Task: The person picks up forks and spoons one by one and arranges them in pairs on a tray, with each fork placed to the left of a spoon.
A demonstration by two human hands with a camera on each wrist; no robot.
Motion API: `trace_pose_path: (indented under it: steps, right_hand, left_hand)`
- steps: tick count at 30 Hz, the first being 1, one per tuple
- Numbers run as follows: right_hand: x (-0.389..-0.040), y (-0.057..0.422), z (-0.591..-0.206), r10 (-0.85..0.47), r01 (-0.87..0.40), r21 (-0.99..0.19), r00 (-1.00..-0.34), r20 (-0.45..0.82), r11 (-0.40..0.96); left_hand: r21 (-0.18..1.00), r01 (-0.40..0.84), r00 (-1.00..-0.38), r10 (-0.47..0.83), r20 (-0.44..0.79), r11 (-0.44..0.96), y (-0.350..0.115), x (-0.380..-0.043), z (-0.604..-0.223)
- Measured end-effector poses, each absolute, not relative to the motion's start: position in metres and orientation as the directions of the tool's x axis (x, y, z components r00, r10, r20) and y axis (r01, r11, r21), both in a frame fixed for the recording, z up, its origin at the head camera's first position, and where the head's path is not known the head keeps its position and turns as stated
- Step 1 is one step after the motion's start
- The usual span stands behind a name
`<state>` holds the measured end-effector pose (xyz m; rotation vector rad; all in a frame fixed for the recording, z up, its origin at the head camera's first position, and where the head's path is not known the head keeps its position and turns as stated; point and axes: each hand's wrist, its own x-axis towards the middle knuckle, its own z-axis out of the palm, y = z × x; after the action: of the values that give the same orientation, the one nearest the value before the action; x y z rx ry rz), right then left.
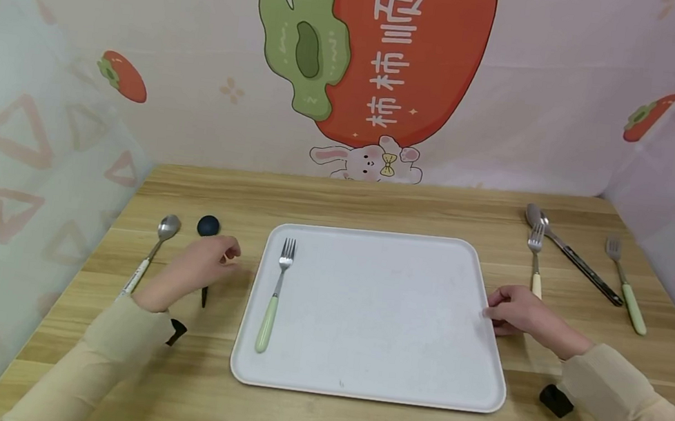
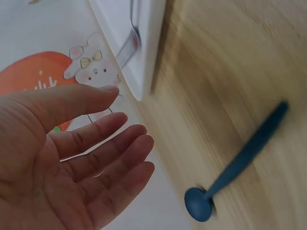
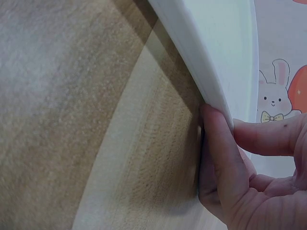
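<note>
A white rectangular tray (image 1: 376, 312) lies on the wooden table, with a green-handled fork (image 1: 272, 300) along its left side. My right hand (image 1: 520, 311) pinches the tray's right rim between thumb and fingers, as the right wrist view shows closely. To the left of the tray my left hand (image 1: 193, 267) hovers over a dark blue spoon (image 1: 208, 225), partly covering it in the head view. Its fingers are loosely bent and hold nothing; in the left wrist view the blue spoon (image 2: 244, 158) lies apart from them.
A white-handled spoon (image 1: 147, 255) lies at the far left. On the right are a cream-handled fork (image 1: 536, 250), partly behind my right hand, a black-handled spoon (image 1: 581, 263) and another green-handled fork (image 1: 628, 289). A printed cloth (image 1: 208, 29) hangs behind the table.
</note>
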<state>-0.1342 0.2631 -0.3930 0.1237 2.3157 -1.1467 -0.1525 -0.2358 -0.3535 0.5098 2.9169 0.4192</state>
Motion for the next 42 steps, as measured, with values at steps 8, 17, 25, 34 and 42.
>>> trace_pose_path:
  steps: [8, 17, 25, 34, 42]
  right_hand:
    - [-0.134, 0.263, -0.393, -0.160, 0.309, -0.713, -0.846, -0.508, 0.629]
    - [-0.134, 0.263, -0.394, -0.158, 0.306, -0.712, -0.848, -0.506, 0.632]
    - [-0.134, 0.264, -0.393, -0.154, 0.302, -0.697, -0.845, -0.511, 0.650]
    - [-0.135, 0.263, -0.394, -0.143, 0.317, -0.691, -0.841, -0.521, 0.650]
    - [-0.134, 0.264, -0.396, -0.163, 0.303, -0.719, -0.850, -0.501, 0.625]
  left_hand:
    - [0.327, 0.227, -0.956, 0.273, -0.103, 0.917, -0.258, -0.162, -0.357]
    - [0.335, 0.062, -0.977, 0.125, -0.171, 0.940, -0.272, -0.169, -0.360]
    - [0.355, -0.059, -0.979, 0.016, -0.204, 0.933, -0.278, -0.170, -0.367]
    - [0.346, -0.142, -0.968, -0.057, -0.245, 0.927, -0.283, -0.172, -0.375]
    - [0.377, -0.150, -0.964, -0.050, -0.262, 0.914, -0.283, -0.172, -0.376]
